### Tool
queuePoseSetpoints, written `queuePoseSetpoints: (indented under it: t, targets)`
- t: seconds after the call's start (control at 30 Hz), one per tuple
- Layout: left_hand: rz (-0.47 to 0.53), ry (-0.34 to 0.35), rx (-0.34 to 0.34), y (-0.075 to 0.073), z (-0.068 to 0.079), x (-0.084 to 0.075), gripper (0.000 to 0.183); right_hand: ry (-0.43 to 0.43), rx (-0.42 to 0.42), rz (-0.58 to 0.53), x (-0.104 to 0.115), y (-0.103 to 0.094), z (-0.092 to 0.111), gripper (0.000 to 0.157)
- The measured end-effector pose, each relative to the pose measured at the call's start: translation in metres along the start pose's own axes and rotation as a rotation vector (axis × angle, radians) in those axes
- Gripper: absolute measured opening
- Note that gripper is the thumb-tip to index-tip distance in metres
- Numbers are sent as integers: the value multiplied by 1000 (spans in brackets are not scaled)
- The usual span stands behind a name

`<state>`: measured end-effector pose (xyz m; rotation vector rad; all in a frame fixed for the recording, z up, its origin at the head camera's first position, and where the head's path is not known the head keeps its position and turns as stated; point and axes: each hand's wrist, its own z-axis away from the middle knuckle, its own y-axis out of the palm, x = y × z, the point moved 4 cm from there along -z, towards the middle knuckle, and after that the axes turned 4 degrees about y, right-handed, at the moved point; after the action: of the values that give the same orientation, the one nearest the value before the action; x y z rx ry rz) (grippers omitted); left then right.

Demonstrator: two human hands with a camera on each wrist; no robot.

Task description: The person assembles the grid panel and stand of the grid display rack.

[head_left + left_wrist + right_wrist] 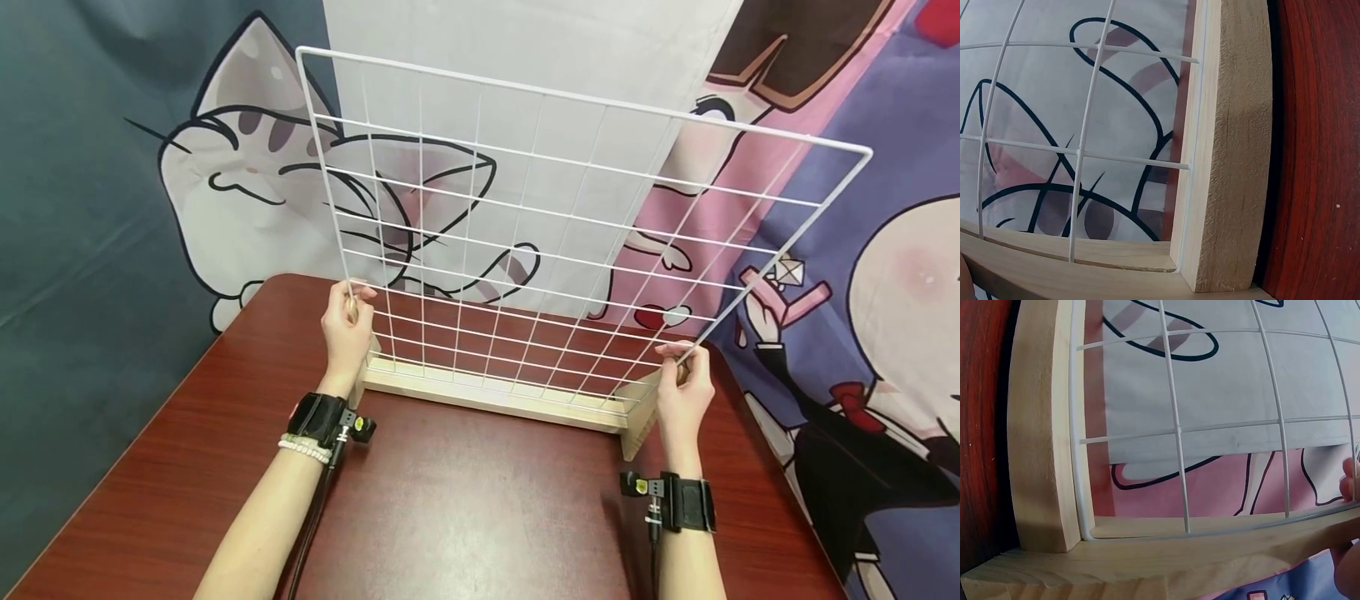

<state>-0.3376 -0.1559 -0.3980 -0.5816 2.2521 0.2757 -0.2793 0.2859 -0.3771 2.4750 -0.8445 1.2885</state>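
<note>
A white wire grid panel stands leaning in a pale wooden stand, its lower edge along the bottom bar. My left hand grips the left side post together with the grid's edge. On the other side, my right hand holds the right post and grid edge in the same way. The left wrist view shows a lower corner where the grid wire meets the wooden frame. In the right wrist view, fingertips reach round the wood through the grid; most of that hand is out of frame.
The stand rests on a dark red wooden table. Behind it hangs a cloth backdrop with cartoon cats and figures. Each wrist wears a black strap with a small camera, and a cable runs along the left forearm.
</note>
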Motion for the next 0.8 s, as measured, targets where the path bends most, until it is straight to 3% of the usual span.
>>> queuePoseSetpoints:
  t: [0.2, 0.8]
  targets:
    - [-16, 9, -10, -1, 2, -3, 25, 7, -41, 28, 1, -1, 3, 18]
    - [-25, -17, -9, -2, 5, -2, 25, -1, -55, 22, -1, -1, 5, 17]
